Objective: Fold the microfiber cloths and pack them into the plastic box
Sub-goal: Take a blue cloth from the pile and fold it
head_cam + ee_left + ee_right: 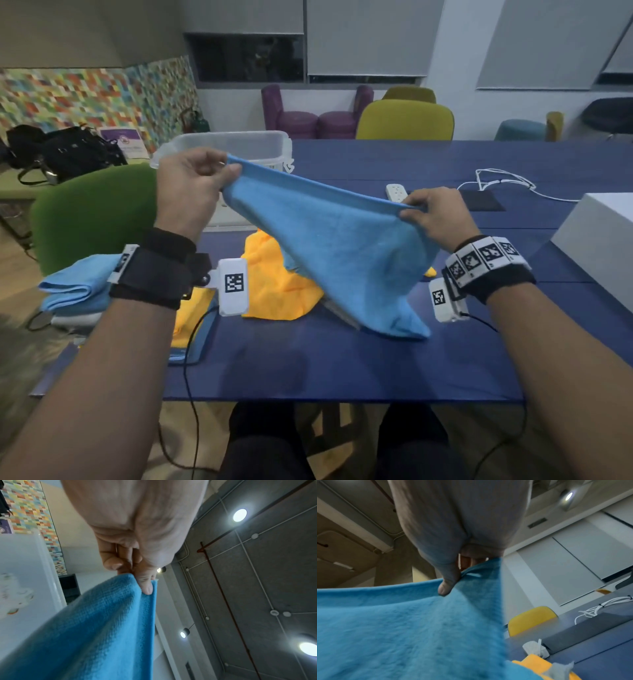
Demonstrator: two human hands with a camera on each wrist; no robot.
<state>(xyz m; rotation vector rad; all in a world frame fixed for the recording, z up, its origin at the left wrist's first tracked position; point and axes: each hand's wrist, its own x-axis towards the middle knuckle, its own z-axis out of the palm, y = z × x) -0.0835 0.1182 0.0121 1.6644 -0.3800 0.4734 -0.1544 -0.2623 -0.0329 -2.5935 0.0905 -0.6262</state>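
Observation:
A light blue microfiber cloth (329,246) hangs stretched in the air between my hands, its lower corner touching the blue table (308,363). My left hand (195,181) pinches its upper left corner, thumb over the cloth (96,622) in the left wrist view. My right hand (435,212) pinches the right corner, thumb pressed on the cloth (402,622). Behind the cloth lies a crumpled yellow cloth (277,287). The clear plastic box (236,144) stands at the far left of the table, partly hidden by my left hand.
Folded light blue cloths (75,291) are stacked at the left, beside a green chair (92,212). More yellow cloth (188,318) lies under my left wrist. A white power strip (397,192), white cables (503,181) and a white box (599,236) occupy the right side.

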